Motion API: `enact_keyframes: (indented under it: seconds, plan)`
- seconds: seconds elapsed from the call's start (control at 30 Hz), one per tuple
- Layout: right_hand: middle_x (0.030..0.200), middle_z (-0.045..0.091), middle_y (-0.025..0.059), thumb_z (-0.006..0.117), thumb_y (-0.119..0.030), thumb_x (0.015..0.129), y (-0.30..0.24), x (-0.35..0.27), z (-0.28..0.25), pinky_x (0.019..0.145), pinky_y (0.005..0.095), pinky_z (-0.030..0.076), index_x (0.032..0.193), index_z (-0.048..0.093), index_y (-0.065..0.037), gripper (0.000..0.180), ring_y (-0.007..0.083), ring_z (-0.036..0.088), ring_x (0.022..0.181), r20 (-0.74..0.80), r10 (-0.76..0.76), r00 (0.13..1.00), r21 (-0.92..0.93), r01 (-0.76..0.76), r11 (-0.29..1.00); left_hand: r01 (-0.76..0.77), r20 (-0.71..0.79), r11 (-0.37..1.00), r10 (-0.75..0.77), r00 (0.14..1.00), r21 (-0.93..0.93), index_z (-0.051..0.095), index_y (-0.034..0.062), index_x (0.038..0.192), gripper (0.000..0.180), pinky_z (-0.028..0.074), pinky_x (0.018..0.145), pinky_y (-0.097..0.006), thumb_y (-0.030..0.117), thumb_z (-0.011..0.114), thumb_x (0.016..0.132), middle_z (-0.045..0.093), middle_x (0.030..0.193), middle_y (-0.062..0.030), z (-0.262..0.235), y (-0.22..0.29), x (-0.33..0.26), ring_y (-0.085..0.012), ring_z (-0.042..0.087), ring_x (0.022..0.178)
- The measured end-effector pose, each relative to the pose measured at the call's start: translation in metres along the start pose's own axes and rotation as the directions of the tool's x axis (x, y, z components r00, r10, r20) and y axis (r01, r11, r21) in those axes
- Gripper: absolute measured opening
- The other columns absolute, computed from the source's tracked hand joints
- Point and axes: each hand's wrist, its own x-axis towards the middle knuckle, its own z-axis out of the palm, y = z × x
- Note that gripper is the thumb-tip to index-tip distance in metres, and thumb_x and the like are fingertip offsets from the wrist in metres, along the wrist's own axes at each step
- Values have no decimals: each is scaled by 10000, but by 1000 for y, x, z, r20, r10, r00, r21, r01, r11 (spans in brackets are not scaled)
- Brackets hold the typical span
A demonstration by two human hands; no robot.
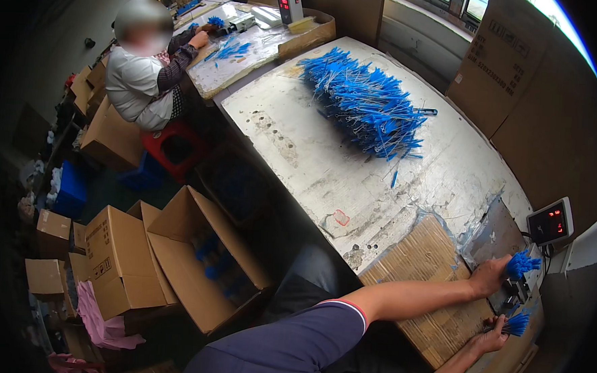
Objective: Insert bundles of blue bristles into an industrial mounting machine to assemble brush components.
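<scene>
My left hand (491, 275) reaches far out to the right and is closed on a small bundle of blue plastic sticks (522, 264). Just below it, my right hand (490, 338) grips a second blue bundle (517, 324). Between the two hands sits a small dark metal device (513, 293) on the table's corner. Both forearms lie over a corrugated cardboard sheet (419, 270). A large heap of the same blue sticks (367, 102) lies farther up the worn white table (326, 168).
A small display with red digits (551, 222) stands beside the device. Open cardboard boxes (193, 262) sit on the floor left of the table. A seated person (143, 63) works at a farther table by a red stool (172, 143). Tall cardboard (514, 63) lines the right side.
</scene>
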Motion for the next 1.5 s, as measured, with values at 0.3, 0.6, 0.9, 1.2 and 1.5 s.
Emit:
enact_keyframes:
  seconds: [0.3, 0.6, 0.9, 1.2, 1.5]
  plan:
    - [831, 633, 64, 697, -4, 931, -7, -5, 5, 568, 275, 496, 970, 623, 6, 84, 138, 578, 675, -1, 22, 1000, 27, -22, 999, -38, -11, 999, 38, 999, -16, 541, 55, 1096, 256, 493, 752, -567, 19, 653, 868, 665, 921, -246, -3, 6, 0, -503, 619, 919]
    - [808, 634, 65, 709, -12, 923, -1, 2, 1, 548, 270, 487, 949, 621, -8, 92, 134, 589, 674, -15, -14, 1000, -33, 13, 999, -40, -13, 999, 40, 999, -15, 541, 53, 1094, 257, 487, 744, -567, 11, 649, 864, 660, 909, -257, -5, 6, 0, -509, 617, 922]
    - [786, 643, 59, 735, -30, 914, -1, 2, 4, 543, 271, 498, 951, 647, 5, 102, 131, 589, 632, 0, 3, 1000, -32, -3, 999, 11, -41, 1000, -10, 999, 17, 535, 60, 1105, 260, 486, 739, -578, 14, 632, 868, 660, 852, -267, -2, 3, 2, -511, 626, 870]
    - [811, 642, 65, 737, -18, 905, -3, -2, 6, 525, 255, 472, 962, 617, -6, 133, 126, 586, 648, 3, 20, 1000, -91, -20, 996, 3, -54, 999, 0, 999, 44, 558, 58, 1113, 273, 492, 768, -559, -2, 623, 856, 662, 912, -248, -7, 1, -1, -496, 627, 922]
    - [778, 642, 37, 752, -9, 873, -23, -19, 17, 519, 258, 484, 966, 627, -23, 157, 119, 581, 610, 12, 36, 999, -38, -36, 999, 7, -49, 1000, -6, 999, 25, 603, 67, 1149, 272, 510, 771, -542, 28, 621, 881, 667, 987, -265, -2, -3, 2, -505, 616, 953]
